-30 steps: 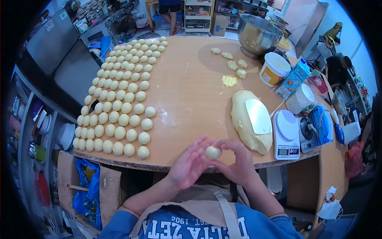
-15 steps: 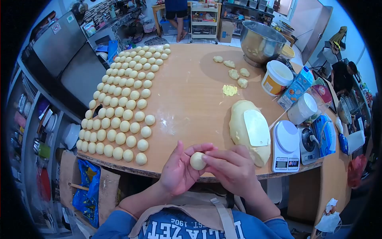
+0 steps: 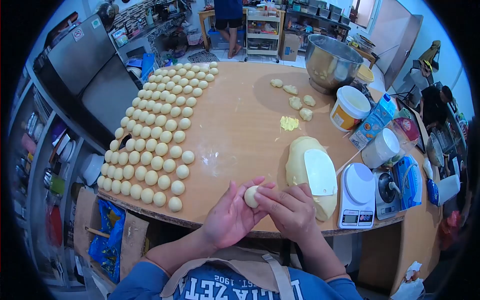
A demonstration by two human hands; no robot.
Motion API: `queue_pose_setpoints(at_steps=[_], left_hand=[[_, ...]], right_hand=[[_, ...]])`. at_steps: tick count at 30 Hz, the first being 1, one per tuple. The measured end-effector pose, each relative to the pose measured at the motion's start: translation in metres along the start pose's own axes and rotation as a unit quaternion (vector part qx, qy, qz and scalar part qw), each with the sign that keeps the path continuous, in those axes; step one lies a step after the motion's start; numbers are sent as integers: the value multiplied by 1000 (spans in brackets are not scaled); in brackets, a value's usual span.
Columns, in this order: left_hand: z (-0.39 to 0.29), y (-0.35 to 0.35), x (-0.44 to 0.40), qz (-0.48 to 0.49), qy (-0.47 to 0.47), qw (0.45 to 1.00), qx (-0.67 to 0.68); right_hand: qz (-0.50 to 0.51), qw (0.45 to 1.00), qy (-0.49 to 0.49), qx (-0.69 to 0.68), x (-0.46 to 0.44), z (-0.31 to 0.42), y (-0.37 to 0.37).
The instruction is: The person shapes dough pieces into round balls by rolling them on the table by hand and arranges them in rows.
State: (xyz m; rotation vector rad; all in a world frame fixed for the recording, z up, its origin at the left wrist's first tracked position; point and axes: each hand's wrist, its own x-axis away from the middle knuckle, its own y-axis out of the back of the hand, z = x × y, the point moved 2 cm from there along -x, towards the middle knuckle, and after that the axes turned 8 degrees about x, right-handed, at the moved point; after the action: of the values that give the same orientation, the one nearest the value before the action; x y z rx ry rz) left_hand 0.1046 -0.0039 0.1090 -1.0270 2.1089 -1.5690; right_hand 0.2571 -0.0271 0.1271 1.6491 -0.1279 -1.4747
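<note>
A small round dough ball (image 3: 251,196) rests on the fingers of my left hand (image 3: 227,215), whose palm faces up. The thumb and fingertips of my right hand (image 3: 292,212) pinch the ball from the right. Both hands are over the table's near edge. Rows of smooth dough balls (image 3: 146,158) cover the left side of the table (image 3: 235,135). To the right of my hands lies a large dough mass (image 3: 297,155) with a white flat scraper (image 3: 320,172) on top. Several rough dough pieces (image 3: 295,103) and a yellow smear (image 3: 289,123) are farther back.
A white digital scale (image 3: 358,190) stands right of the dough mass. Behind it are a white tub (image 3: 380,148), a blue carton (image 3: 373,121), a lidded bucket (image 3: 350,109) and a steel bowl (image 3: 332,62). One person stands at the back, another at the right.
Since a second ago, my right hand has come round to pinch the ball with its fingertips, and my left palm has turned upward beneath it. The view has shifted, so the table sits lower.
</note>
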Motion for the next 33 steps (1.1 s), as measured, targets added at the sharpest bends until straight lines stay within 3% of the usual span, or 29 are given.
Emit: queue_pose_setpoints(at_steps=[4,7,10,13,16,19,22,25,28,31,33], left_hand=[[1,-9,-1,13,-43,994,-100],[-5,-11,0,16,-57,975,-213],[-9,-11,3,31,-80,978,-192],[-8,-14,2,-17,-21,998,-53],[-8,4,-1,53,126,988,71],[-4,-10,6,17,29,999,-11],[-1,-19,14,45,-11,998,-48],[-1,-18,15,64,-16,996,-66],[-6,-11,17,83,-13,986,-143],[-7,-21,20,61,-31,981,-179],[-8,-17,16,26,13,996,-89]], right_hand=[[-46,999,-7,-19,0,-3,8],[-107,987,-89,-76,-6,-2,10],[-38,994,-10,-101,-9,-5,8],[-25,996,35,-81,-7,-2,10],[-53,997,30,-51,-9,-1,2],[-64,997,-17,-47,-11,3,5],[-73,996,28,-45,-7,5,9],[-78,996,9,-50,-3,9,17],[-102,989,-69,-78,-10,14,20],[-56,991,12,-120,-12,12,17],[-41,994,30,-92,-9,10,19]])
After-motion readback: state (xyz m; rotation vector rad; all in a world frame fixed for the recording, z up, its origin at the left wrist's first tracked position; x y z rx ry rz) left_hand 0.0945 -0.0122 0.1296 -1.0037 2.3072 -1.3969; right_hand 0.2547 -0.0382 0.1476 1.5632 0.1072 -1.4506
